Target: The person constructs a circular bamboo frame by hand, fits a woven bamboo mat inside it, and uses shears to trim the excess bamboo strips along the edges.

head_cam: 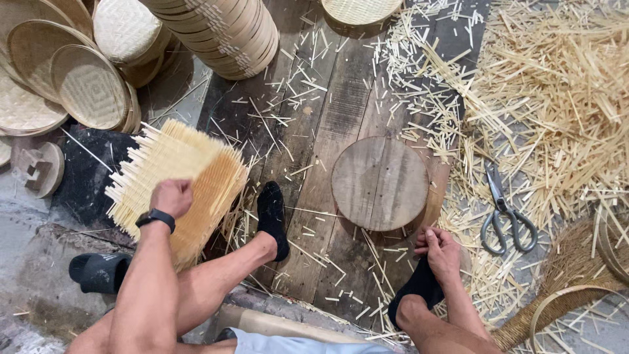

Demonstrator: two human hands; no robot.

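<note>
My left hand [171,196], with a black watch on the wrist, grips a square woven bamboo mat [177,174] and holds it up on its edge above the floor at the left. My right hand [438,250] rests on my right foot in a black sock [414,288], fingers curled, and I cannot see anything in it. A round wooden block [380,183] lies on the floor planks between my feet. My left foot in a black sock [272,216] rests on the planks beside the mat.
Grey scissors [503,216] lie among bamboo offcuts [557,98] at the right. Stacked bamboo hoops [223,33] and round woven trays [85,85] stand at the back left. A black sandal [98,272] lies near left, bent bamboo rings [570,301] near right.
</note>
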